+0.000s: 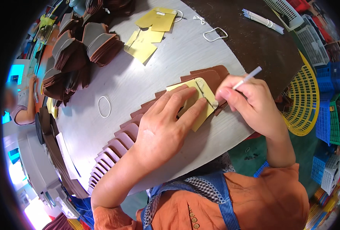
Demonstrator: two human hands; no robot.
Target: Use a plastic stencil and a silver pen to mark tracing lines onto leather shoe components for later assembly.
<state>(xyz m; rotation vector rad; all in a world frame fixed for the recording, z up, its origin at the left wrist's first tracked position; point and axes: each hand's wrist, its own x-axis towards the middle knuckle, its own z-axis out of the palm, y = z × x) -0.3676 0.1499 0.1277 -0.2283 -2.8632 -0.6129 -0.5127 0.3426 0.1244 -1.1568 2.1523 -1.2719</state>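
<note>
My left hand (164, 120) lies with its fingers spread on a yellow card template (200, 119), pressing it down. The template has a dark slot and a worn, pale edge. Beneath it lies a brown leather-like piece (218, 73), the last of a long fanned row of brown pieces (118, 143) that curves toward the lower left. In my right hand (246, 97) is a slim white pen (247, 78), pinched between the fingers, its upper end pointing up and right. Its tip is hidden behind my fingers at the template's right edge.
Brown stacks (101, 42) fill the far left. More yellow templates (147, 36) and white elastic loops (104, 106) lie on the pale table (200, 46). A bundle of white pens (262, 21) rests at the far right. Baskets (302, 99) stand right; another person's arm (26, 113) shows left.
</note>
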